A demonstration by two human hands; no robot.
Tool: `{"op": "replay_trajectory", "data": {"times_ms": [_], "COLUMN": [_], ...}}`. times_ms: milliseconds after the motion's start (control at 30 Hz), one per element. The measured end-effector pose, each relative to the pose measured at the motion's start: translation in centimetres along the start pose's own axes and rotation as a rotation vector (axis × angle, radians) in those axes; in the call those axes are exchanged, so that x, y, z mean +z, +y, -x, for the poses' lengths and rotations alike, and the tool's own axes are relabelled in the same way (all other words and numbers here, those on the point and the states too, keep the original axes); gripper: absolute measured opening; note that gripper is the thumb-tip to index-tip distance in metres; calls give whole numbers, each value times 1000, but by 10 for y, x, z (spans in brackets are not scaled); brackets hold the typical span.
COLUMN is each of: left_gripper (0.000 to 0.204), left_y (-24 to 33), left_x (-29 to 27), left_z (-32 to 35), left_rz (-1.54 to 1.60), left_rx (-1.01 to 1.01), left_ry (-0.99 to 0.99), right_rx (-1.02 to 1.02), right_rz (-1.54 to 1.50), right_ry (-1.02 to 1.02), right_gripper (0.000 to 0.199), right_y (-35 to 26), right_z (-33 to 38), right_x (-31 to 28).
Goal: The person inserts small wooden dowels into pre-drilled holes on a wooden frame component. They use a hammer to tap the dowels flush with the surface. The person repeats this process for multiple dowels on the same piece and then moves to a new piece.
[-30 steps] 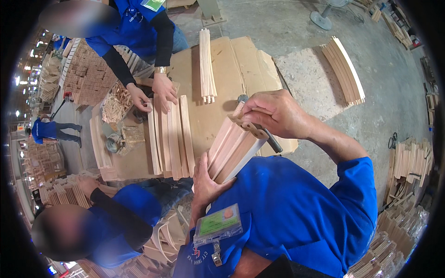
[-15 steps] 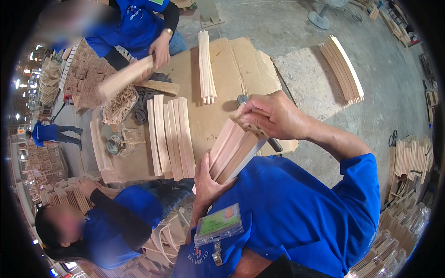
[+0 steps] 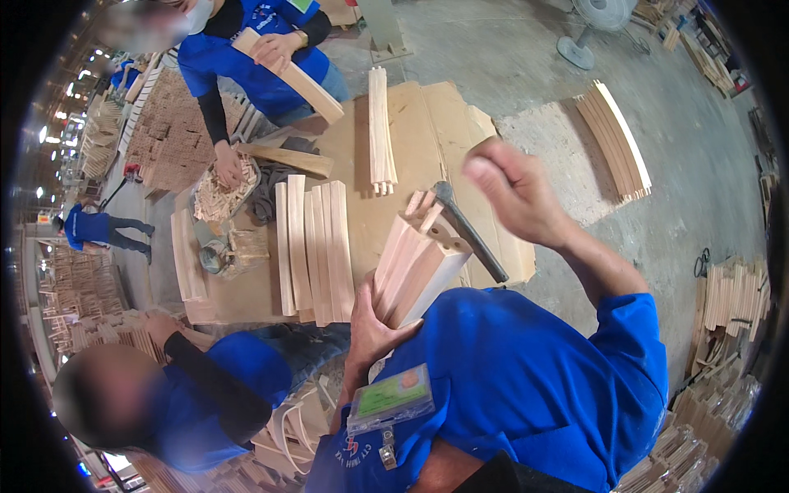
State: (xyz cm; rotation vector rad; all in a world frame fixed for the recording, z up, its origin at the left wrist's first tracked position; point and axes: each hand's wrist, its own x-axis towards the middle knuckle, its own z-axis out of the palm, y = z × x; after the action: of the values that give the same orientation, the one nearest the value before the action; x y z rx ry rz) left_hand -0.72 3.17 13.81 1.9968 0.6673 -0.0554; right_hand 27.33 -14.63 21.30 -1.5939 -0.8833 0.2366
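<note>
My left hand (image 3: 380, 316) wraps round a bundle of pale wooden slats (image 3: 421, 267) held tilted against my body. Round holes show in some of the slats' upper ends, and a few short wooden dowels (image 3: 425, 210) stick up from others. Apart from the bundle, up and to its right, my right hand (image 3: 518, 191) is raised with its fingers curled in. Whatever those fingers may hold is hidden. A hammer (image 3: 472, 232) with a dark handle lies on the cardboard-covered table (image 3: 415, 123), between the bundle and my right hand.
Slats (image 3: 312, 246) lie side by side left of the bundle; a doweled stack (image 3: 379, 131) lies farther back. Across the table a co-worker (image 3: 246, 70) holds a wooden piece (image 3: 292, 78) and reaches into a tub of dowels (image 3: 218, 197). Another person (image 3: 218, 394) sits at lower left.
My right hand has come off the slat ends and moved up to the right, uncovering the dowels. The co-worker has raised the wooden piece and put one hand in the tub.
</note>
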Motion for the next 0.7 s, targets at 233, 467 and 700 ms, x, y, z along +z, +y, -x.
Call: {"op": "replay_trajectory", "data": {"times_ms": [233,467,700], "left_gripper": [121,106,107], "left_y": [-16,-6,18], "left_x": [-3,-6,1], "left_z": [-27,-78,-93], "left_rz": [338,132,311], "left_rx": [291,370,422], "left_ry": [106,229,336], "right_rx": [760,614,626], "right_rz": [-675,-543,-683], "right_ry": [-124,-516,-545], "right_gripper": [22,33,40], "right_y": [13,-1,-11], "right_z": [7,-2,-9], "right_x": [-13,30,43]}}
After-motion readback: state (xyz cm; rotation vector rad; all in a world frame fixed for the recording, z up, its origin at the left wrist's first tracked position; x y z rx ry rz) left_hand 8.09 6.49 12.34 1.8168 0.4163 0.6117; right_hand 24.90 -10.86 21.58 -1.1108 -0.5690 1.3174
